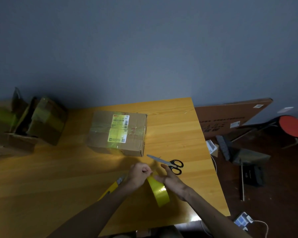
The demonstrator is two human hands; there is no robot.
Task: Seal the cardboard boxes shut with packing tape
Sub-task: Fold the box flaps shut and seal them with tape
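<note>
step: I am freeing the tape end | left hand (139,176): fingers pinching the end to peel a strip | right hand (171,179): fingers straight, bracing the tape (159,192) against the pull | box (118,133): waiting mid-tabletop (58,177), beyond my hands | count: one tape, one scissors (169,164) lying within reach for cutting, one knife (114,185), more boxes (41,121) far left, number unclear
</note>
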